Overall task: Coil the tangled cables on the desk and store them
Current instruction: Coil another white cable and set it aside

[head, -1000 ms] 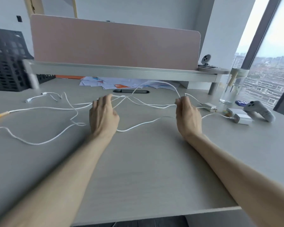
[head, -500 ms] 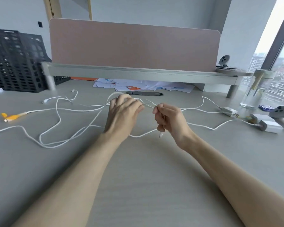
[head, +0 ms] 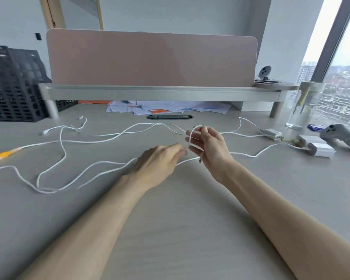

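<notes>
our right hand (head: 207, 146) grips a loop of white cable (head: 190, 132), our left hand (head: 160, 160) pinches it just beside, slack trails left over worktop (head: 170, 219)

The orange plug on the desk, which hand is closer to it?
Left. The left hand is well to the right of the orange plug; the right hand is even farther right, holding a white cable loop.
</notes>
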